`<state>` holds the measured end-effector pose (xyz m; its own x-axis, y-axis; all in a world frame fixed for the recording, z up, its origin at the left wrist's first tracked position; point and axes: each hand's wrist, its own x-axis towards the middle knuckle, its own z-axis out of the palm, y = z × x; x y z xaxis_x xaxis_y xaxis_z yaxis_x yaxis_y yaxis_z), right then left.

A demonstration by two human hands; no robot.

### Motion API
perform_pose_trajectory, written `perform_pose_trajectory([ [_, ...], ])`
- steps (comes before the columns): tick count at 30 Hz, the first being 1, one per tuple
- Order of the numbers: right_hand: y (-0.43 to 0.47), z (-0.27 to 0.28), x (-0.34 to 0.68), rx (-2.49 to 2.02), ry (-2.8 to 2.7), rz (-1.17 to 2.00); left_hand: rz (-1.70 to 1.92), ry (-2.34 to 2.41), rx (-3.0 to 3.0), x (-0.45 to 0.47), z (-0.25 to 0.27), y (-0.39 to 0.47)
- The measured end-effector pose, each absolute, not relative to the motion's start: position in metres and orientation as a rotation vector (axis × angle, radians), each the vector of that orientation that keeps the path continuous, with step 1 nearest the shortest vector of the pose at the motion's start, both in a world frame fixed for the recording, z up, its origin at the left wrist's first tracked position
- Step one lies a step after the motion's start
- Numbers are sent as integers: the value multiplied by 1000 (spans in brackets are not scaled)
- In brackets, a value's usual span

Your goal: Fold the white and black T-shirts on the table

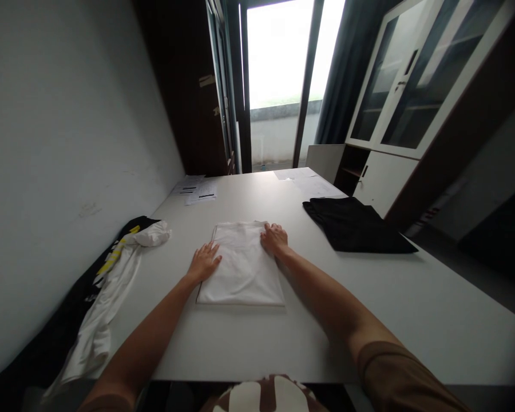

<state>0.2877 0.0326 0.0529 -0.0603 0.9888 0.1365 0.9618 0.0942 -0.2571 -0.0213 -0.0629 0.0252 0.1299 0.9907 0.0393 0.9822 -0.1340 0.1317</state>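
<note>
White folded shirt under both flat hands, left, right; fingers released, fingertips indistinct.

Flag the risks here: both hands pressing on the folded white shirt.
1. The left hand rests only on the edge of the folded white shirt, so a sideways push could slide it on the smooth table and undo the fold.
2. The right hand grips the far corner; lifting there alone might let the layers open.
3. The loose clothes hang off the table's left edge and could slip down.
</note>
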Motion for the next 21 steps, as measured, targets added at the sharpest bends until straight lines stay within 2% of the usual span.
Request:
perform_pose_trajectory([
  [9, 29, 69, 282, -1920, -2227, 413, 237, 2059, 2303, -16, 26, -66],
  [14, 24, 81, 278, -1685, -2006, 1076, 276, 2155, 2291, -16, 24, -67],
  [21, 13, 85, 270, -1500, -1740, 1389, 316, 2224, 2361, -20, 21, -66],
])
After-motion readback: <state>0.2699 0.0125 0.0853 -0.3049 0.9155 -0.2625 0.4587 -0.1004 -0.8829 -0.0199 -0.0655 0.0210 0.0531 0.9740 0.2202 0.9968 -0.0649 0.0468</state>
